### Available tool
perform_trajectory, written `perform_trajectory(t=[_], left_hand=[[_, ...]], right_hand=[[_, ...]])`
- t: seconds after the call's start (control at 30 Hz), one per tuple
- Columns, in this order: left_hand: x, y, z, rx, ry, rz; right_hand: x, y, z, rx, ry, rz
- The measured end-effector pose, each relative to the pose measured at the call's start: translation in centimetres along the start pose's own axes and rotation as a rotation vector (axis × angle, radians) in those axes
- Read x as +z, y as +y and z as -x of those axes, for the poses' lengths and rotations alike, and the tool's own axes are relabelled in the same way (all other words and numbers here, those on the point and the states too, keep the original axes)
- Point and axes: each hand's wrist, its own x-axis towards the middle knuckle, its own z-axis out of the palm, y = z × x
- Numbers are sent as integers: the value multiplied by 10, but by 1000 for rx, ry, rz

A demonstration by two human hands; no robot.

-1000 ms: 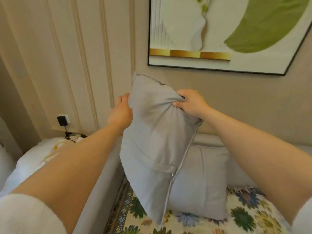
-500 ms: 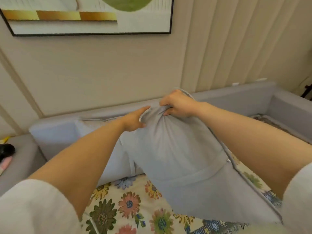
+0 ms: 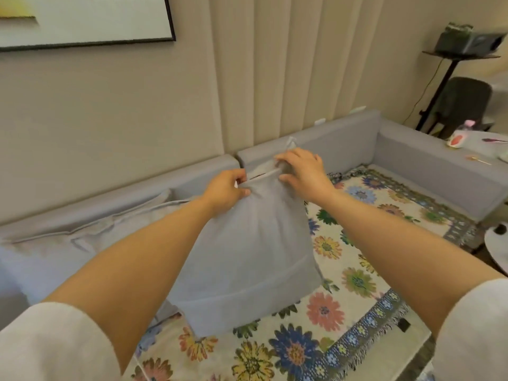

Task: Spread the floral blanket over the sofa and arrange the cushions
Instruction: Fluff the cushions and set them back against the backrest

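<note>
framed picture (image 3: 82, 20) upper left is cut off by the edge, second cushion (image 3: 90, 237) half hidden behind an arm, far-right table (image 3: 494, 237) clutter too blurry

Grey sofa (image 3: 332, 141) along the wall, low backrest and a padded arm at the right end; floral blanket (image 3: 357, 273) spread flat over the seat, fringed border at its front edge; grey cushion (image 3: 247, 257) standing upright on the blanket, leaning toward the backrest; second grey cushion (image 3: 82, 243) just beside it to the left, slumped against the backrest.
</note>
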Motion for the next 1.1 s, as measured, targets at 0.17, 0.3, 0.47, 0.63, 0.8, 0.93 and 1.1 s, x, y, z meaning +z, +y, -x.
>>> perform_trajectory(t=[0.17,0.3,0.47,0.63,0.8,0.93,1.1], left_hand=[[34,25,-61,-153,99,72],[32,35,-91,-270,147,168],[26,26,-98,-357,180,288],[30,5,-117,-391,201,449],[32,-24,-136,-517,257,332],[39,-49,-151,-651,172,261],[58,-28,-198,-657,87,396]], right_hand=[[23,108,-20,250,-192,-229],[38,184,-44,420,-515,-505],[36,205,-96,412,-727,-561],[44,205,-129,359,-874,-493],[97,196,-118,384,-800,-585],[107,197,-133,313,-755,-450],[79,220,-179,115,-812,-53]])
